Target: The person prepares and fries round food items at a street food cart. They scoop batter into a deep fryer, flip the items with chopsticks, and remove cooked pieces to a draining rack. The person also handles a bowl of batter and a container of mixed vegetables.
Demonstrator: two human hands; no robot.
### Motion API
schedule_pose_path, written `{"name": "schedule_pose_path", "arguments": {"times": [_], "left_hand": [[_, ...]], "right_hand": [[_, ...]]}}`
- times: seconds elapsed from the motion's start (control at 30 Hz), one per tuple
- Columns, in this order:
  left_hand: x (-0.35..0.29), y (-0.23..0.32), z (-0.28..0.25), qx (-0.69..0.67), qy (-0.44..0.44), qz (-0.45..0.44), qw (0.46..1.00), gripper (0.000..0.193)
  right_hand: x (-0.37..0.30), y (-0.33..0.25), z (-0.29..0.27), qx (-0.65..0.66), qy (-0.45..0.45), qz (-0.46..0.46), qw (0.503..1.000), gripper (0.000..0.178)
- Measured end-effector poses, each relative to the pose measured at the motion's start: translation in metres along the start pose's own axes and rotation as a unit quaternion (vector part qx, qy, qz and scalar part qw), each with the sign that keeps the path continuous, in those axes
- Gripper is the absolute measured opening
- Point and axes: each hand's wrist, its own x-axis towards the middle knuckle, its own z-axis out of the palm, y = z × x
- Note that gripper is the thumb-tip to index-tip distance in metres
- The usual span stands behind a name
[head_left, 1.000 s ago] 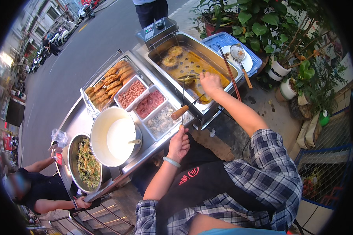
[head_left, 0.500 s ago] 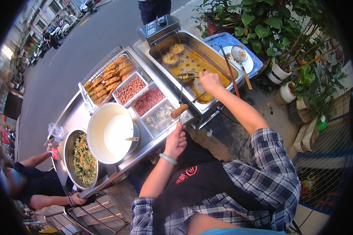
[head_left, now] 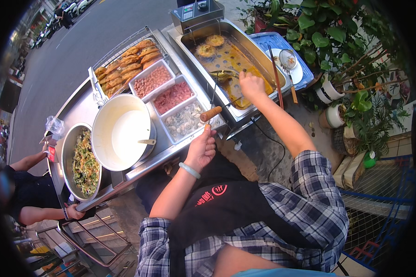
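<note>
My right hand (head_left: pixel 252 85) is over the steel fryer (head_left: pixel 254 46) of yellow oil, shut on a thin metal ladle (head_left: pixel 224 75) that dips into the oil. Two round fritters (head_left: pixel 210 45) float at the fryer's far end. My left hand (head_left: pixel 201 150) rests at the cart's near edge with fingers loosely apart. Its fingertips are just under the wooden handle (head_left: pixel 211 113) of a second metal utensil that leans into the fryer. Whether they touch the handle is unclear.
A white pot of batter (head_left: pixel 120 131) with a ladle, a bowl of chopped greens (head_left: pixel 83 161), three filling trays (head_left: pixel 171 97) and a rack of fried pieces (head_left: pixel 129 57) crowd the cart. Chopsticks (head_left: pixel 276 74) lie on the fryer's rim. Another person's hand (head_left: pixel 74 212) grips the cart's left end. Potted plants (head_left: pixel 351 55) stand at right.
My right hand stays over the oil with the ladle. My left hand has crept slightly up toward the wooden handle. The view has shifted a little.
</note>
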Motion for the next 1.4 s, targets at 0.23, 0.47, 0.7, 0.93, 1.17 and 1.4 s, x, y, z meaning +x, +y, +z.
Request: {"name": "schedule_pose_path", "arguments": {"times": [0.23, 0.47, 0.7, 0.93, 1.17, 1.4], "left_hand": [[-0.005, 0.003, -0.004, -0.004, 0.003, -0.008, 1.0, 0.048], [-0.004, 0.004, -0.004, -0.01, -0.006, -0.015, 1.0, 0.048], [-0.004, 0.002, -0.006, -0.001, -0.011, -0.015, 1.0, 0.048], [0.001, 0.002, -0.008, -0.006, -0.012, -0.007, 1.0, 0.048], [-0.001, 0.001, -0.004, -0.004, 0.0, -0.015, 1.0, 0.048], [-0.006, 0.003, -0.002, 0.017, 0.005, -0.004, 1.0, 0.047]], "right_hand": [[0.004, -0.012, 0.011, 0.011, 0.003, 0.003, 1.0, 0.029], [0.014, -0.012, 0.009, 0.018, 0.012, -0.014, 1.0, 0.028], [0.021, -0.01, 0.01, 0.003, -0.002, -0.033, 0.999, 0.024], [0.011, 0.002, 0.013, 0.008, -0.001, -0.025, 1.0, 0.033], [0.021, 0.002, 0.014, 0.007, -0.014, -0.029, 0.999, 0.029], [0.038, -0.006, 0.012, -0.011, -0.032, -0.057, 0.998, 0.038]]}}
